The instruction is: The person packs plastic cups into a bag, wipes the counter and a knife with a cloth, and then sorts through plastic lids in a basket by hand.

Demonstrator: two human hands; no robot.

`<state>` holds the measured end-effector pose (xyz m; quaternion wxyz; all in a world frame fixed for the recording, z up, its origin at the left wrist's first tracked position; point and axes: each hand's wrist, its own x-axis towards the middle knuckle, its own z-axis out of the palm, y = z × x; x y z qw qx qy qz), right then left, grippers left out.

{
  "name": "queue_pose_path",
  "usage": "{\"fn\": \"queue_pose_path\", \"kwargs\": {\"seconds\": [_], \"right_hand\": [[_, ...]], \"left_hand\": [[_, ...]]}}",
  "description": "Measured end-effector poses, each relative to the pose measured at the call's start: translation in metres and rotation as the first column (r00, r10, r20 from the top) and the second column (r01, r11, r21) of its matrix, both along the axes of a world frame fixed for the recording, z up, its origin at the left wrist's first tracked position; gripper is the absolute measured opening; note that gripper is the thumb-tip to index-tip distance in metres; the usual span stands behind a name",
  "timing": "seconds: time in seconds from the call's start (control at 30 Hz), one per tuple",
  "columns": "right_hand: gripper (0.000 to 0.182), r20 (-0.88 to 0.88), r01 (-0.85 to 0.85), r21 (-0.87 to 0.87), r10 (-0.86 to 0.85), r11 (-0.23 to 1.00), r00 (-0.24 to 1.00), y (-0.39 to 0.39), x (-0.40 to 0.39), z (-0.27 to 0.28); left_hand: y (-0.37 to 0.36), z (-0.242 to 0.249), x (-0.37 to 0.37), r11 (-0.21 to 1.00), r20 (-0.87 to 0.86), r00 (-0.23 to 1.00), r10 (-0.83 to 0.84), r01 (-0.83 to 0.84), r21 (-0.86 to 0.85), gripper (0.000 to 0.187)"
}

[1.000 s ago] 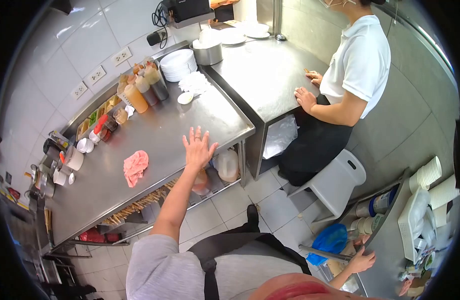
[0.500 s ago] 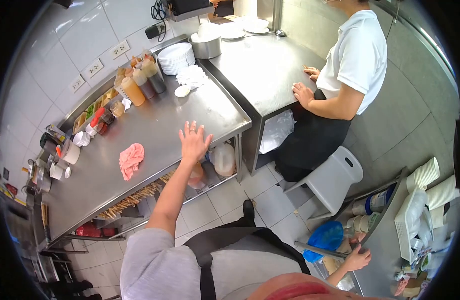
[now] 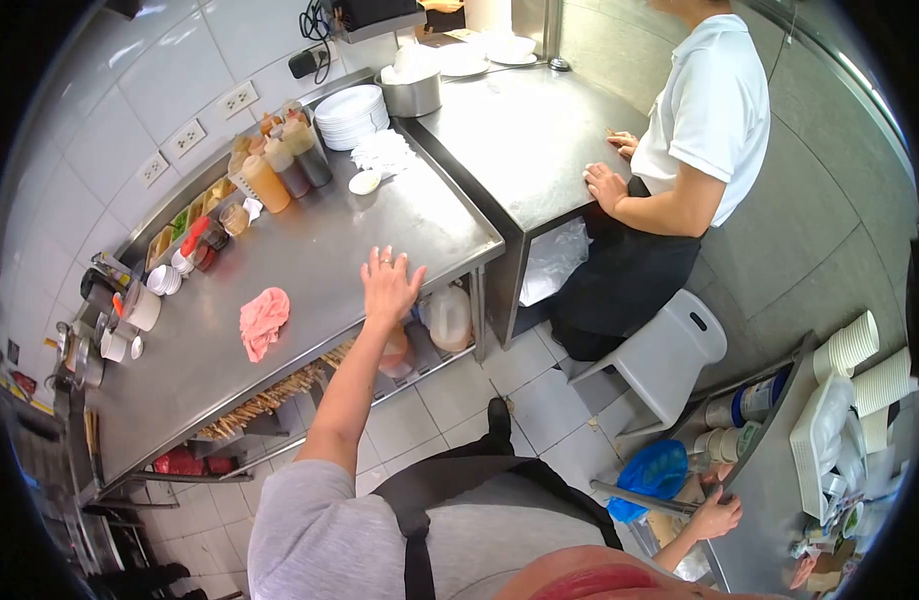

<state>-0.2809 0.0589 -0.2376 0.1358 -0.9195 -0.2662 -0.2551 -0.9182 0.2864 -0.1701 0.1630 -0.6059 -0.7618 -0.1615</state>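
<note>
My left hand (image 3: 389, 288) lies on the front edge of the steel table (image 3: 309, 250), fingers spread and holding nothing. To its left, a crumpled pink cloth (image 3: 265, 322) rests on the tabletop, apart from the hand. Low on the right, my right hand (image 3: 714, 516) rests against the edge of another steel counter (image 3: 764, 490), with nothing visible in it; its fingers look loosely apart. Below that hand's counter hangs a blue plastic bag (image 3: 649, 478).
A person in a white shirt (image 3: 714, 110) stands at the adjoining counter (image 3: 524, 140), hands on it. Squeeze bottles (image 3: 266, 185), stacked plates (image 3: 351, 115) and small bowls (image 3: 163, 279) line the wall. A grey stool (image 3: 659, 350) and stacked cups (image 3: 847, 345) are at right.
The view has shifted very slightly. Both my hands keep their places on the table and counter, and the pink cloth lies as before.
</note>
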Motion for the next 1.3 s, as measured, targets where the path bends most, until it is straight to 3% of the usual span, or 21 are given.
{"fn": "queue_pose_path", "kwargs": {"seconds": [0.37,0.57,0.83,1.3], "right_hand": [[0.041,0.081,-0.071,0.058,0.066,0.996,0.995,-0.002,0.007,-0.007],[0.039,-0.007,-0.041,0.046,0.042,0.998,0.999,0.0,-0.003,0.003],[0.04,0.026,-0.03,0.026,0.03,0.999,0.999,-0.001,-0.004,0.006],[0.04,0.065,-0.064,0.064,0.06,0.996,0.996,-0.001,0.003,-0.002]], "left_hand": [[0.001,-0.002,-0.002,1.0,0.017,1.0,0.0,0.001,-0.021,0.046],[0.002,-0.002,-0.004,1.0,0.037,0.999,-0.021,0.022,-0.022,0.045],[0.003,-0.011,-0.007,0.999,0.028,0.999,-0.045,0.044,0.031,0.042],[0.002,-0.002,-0.004,1.0,0.066,0.998,-0.018,0.019,-0.018,0.052]]}}
